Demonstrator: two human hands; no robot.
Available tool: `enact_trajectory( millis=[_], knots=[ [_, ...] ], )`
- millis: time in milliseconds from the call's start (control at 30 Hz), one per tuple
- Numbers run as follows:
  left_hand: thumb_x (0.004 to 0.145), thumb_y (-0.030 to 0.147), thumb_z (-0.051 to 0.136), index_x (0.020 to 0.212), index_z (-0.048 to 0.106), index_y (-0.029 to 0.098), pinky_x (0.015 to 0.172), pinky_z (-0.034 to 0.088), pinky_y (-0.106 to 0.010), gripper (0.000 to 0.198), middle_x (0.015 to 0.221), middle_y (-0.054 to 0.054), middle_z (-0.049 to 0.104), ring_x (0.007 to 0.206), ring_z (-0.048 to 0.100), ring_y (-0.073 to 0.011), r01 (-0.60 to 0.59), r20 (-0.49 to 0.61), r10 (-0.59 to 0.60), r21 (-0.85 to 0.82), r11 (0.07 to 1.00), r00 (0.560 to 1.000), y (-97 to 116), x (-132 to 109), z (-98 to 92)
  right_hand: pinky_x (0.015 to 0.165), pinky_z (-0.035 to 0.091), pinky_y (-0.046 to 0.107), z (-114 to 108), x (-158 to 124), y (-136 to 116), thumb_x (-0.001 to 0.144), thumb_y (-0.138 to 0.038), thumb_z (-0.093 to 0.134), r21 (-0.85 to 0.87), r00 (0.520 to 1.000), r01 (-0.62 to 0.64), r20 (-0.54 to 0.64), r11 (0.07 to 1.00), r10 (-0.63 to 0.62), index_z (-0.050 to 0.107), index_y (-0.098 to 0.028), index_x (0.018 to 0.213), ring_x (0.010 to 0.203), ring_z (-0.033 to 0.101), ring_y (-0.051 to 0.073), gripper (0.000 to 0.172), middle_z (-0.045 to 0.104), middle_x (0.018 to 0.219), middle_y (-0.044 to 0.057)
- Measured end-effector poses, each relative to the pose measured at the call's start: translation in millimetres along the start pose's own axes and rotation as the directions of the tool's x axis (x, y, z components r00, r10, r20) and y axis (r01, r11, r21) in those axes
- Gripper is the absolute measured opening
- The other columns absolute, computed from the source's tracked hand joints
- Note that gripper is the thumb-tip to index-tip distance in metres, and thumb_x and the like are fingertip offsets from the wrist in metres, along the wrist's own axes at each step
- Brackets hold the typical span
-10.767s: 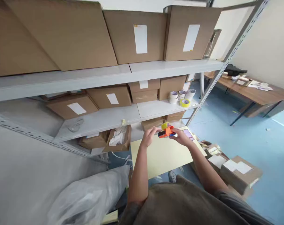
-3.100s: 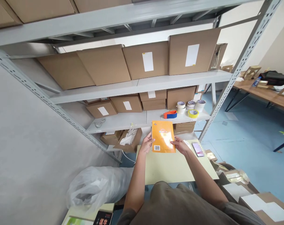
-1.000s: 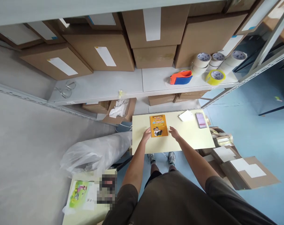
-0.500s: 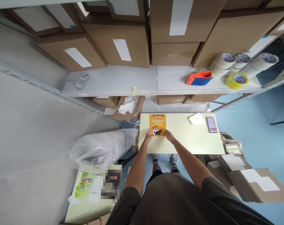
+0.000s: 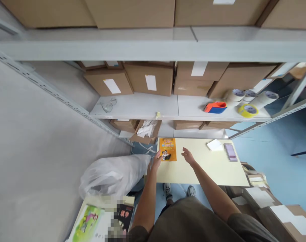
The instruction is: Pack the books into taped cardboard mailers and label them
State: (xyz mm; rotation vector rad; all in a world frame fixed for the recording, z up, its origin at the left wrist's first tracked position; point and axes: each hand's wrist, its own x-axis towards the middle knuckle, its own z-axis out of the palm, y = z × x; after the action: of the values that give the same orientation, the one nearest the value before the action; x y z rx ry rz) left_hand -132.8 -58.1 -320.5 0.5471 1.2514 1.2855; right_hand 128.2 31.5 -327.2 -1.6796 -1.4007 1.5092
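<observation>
An orange book [image 5: 167, 149] lies flat, cover up, at the far left corner of a pale yellow table [image 5: 205, 168]. My left hand [image 5: 156, 159] rests at the book's near left corner, fingers touching its edge. My right hand [image 5: 188, 156] hovers open over the bare tabletop just right of the book, fingers spread, holding nothing.
A white paper pad [image 5: 214, 145] and a phone [image 5: 230, 152] lie at the table's far right. On the grey shelf [image 5: 168, 107] behind sit an orange tape dispenser [image 5: 215, 107], tape rolls [image 5: 247, 110] and cardboard boxes [image 5: 149, 80]. A white plastic bag [image 5: 112, 174] lies left; books [image 5: 92, 222] near left.
My right hand has come off the book and moved right, opening over the table. The book now lies further toward the table's far left corner. The camera tilted up.
</observation>
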Motion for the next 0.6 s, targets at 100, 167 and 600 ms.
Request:
enact_trajectory(
  millis=[100,167,600],
  knots=[
    [0.067,0.040,0.089,0.121,0.074,0.024,0.121,0.038,-0.047,0.058,0.141,-0.015,0.069,0.150,0.048,-0.0379,-0.010,-0.094,0.017,0.076,0.997,0.995,11.8,6.9,16.0,0.101,0.056,0.052,-35.5,-13.8,-25.1,0.073,-0.050,0.071,0.036,0.992,0.091,-0.095,0.995,-0.087,0.068,-0.029,0.131,0.113,0.072,0.031,0.062,0.076,0.124,0.012],
    [0.069,0.049,0.088,0.131,0.072,0.025,0.123,0.036,-0.051,0.068,0.147,-0.016,0.065,0.153,0.045,-0.0382,-0.071,-0.017,0.074,0.117,0.991,0.997,23.8,13.0,35.0,0.098,0.057,0.050,-59.0,-24.6,-42.1,0.074,-0.050,0.068,0.043,0.978,0.145,-0.160,0.989,-0.137,0.067,-0.029,0.131,0.112,0.072,0.031,0.061,0.077,0.123,0.012],
    [0.081,0.048,0.085,0.145,0.066,0.029,0.123,0.038,-0.048,0.070,0.163,-0.014,0.052,0.154,0.044,-0.0358,-0.316,0.253,0.250,0.267,0.910,0.934,101.3,33.5,214.7,0.096,0.057,0.051,-226.5,-25.7,-110.2,0.078,-0.045,0.072,0.099,0.866,0.390,-0.378,0.915,-0.328,0.072,-0.032,0.120,0.113,0.071,0.033,0.044,0.080,0.111,0.007]
  ],
)
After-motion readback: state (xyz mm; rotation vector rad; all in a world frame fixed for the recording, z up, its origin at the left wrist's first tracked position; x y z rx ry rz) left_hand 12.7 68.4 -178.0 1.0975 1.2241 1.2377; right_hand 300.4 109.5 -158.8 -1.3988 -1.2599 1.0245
